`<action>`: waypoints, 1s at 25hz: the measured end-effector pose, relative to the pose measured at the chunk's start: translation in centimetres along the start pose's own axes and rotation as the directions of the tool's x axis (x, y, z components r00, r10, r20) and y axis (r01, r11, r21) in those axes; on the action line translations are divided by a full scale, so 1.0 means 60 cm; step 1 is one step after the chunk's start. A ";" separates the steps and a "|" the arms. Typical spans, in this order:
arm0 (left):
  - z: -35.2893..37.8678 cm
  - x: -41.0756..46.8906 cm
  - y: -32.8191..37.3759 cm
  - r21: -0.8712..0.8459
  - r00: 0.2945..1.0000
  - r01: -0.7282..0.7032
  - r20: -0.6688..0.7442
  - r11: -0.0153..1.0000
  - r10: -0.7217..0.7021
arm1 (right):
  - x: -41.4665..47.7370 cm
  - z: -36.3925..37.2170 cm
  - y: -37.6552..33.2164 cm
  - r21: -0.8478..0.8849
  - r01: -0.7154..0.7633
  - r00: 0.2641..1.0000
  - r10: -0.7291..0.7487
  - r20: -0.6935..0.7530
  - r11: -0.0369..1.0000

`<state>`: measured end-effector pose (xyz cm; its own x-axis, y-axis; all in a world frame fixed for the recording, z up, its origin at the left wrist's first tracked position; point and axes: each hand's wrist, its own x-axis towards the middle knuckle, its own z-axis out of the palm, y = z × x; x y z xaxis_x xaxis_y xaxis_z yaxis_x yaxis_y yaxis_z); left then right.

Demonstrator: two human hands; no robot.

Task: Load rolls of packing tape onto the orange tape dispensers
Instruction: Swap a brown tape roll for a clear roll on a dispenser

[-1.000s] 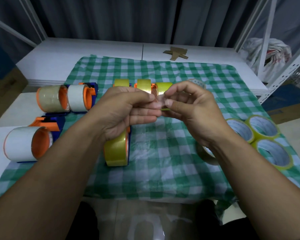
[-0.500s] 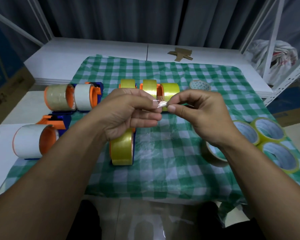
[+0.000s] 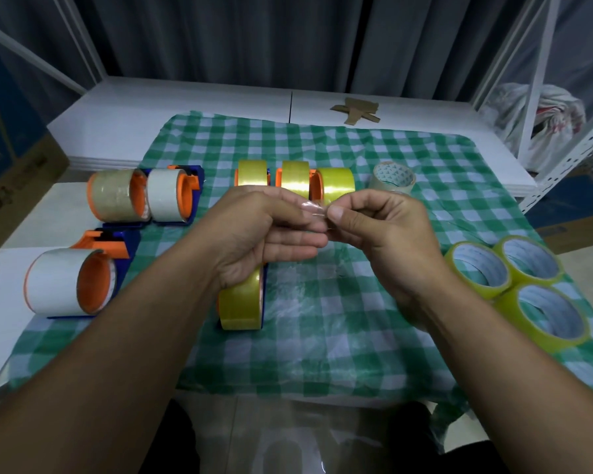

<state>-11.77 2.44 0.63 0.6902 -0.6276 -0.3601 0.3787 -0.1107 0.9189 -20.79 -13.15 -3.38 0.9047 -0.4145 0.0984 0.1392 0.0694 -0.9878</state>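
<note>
Above the middle of the green-and-white checked cloth (image 3: 322, 336) on the table, the left hand (image 3: 264, 230) and the right hand (image 3: 384, 234) each pinch, thumb against forefinger, one small crumpled scrap of clear tape (image 3: 310, 212). The scrap looks sticky: it may cling to a fingertip or fold onto itself. If dropped, it may stick to the cloth or to the yellow roll on a blue-and-orange dispenser (image 3: 242, 306) standing just below the left hand. I count seven loaded dispensers: three whitish-roll dispensers (image 3: 166, 195) near the left edge, three yellow-roll dispensers (image 3: 295, 174) toward the far edge, and that near one. Four rolls are loose: three yellow-green rolls (image 3: 548, 316) lying flat at the right edge, and one clear roll (image 3: 392, 176) beside the far row.
</note>
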 end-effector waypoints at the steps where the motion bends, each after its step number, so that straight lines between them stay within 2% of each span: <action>1: 0.000 0.000 0.000 -0.006 1.000 0.005 -0.001 1.000 -0.005 | 0.000 0.001 -0.001 0.003 -0.004 1.000 0.004 -0.009 1.000; 10: 0.005 0.000 -0.006 -0.049 1.000 0.015 0.005 0.999 -0.014 | 0.001 0.009 -0.004 -0.041 -0.041 0.994 0.036 -0.103 0.998; 17: 0.008 0.001 -0.010 -0.143 0.999 0.022 0.046 0.990 -0.015 | 0.002 0.013 -0.004 -0.123 -0.034 0.983 0.011 -0.186 0.992; 25: 0.017 0.002 -0.015 -0.199 0.999 -0.026 0.037 0.980 0.034 | 0.003 0.019 -0.004 -0.140 -0.001 0.970 -0.033 -0.243 0.990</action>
<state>-12.65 1.68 -0.08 0.6795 -0.6587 -0.3230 0.4761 0.0611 0.8772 -20.22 -12.22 -2.97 0.7748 -0.6245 0.0990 0.0805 -0.0580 -0.9951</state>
